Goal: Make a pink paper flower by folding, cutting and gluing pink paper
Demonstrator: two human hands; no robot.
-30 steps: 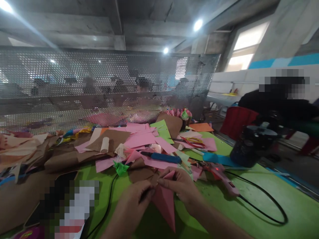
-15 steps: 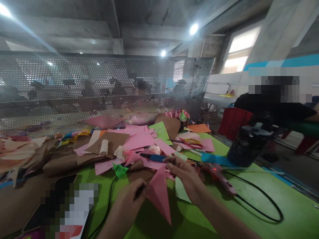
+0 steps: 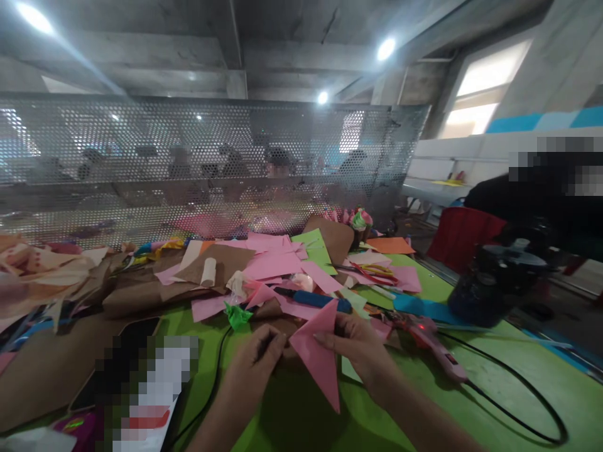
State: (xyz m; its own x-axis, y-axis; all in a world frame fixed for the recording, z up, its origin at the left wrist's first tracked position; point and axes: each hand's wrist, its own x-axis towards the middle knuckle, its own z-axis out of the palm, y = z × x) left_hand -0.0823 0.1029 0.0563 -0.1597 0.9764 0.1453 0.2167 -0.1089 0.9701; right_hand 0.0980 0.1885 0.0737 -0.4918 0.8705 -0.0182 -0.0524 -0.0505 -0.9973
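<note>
A folded piece of pink paper (image 3: 316, 364) with a long point hanging down is held up over the green table. My right hand (image 3: 360, 351) grips its right side, thumb in front and fingers partly hidden behind. At the paper's left corner is my left hand (image 3: 259, 361), its thumb and fingertips closed together in a pinch. Just behind the paper lies a tool with a blue handle (image 3: 325, 301), partly covered. A pink glue gun (image 3: 438, 348) with a lit red light rests to the right of my right hand.
Pink sheets (image 3: 273, 260), brown paper (image 3: 127, 298) and scraps are heaped along the back, before a perforated metal screen (image 3: 226, 157). A phone (image 3: 117, 358) lies at left. A black cable loops at right by a dark container (image 3: 485, 282). A person sits beyond.
The pink paper has turned and its top has risen; my right thumb now lies across its face. The whole view has shifted, so things on the table appear farther right.
</note>
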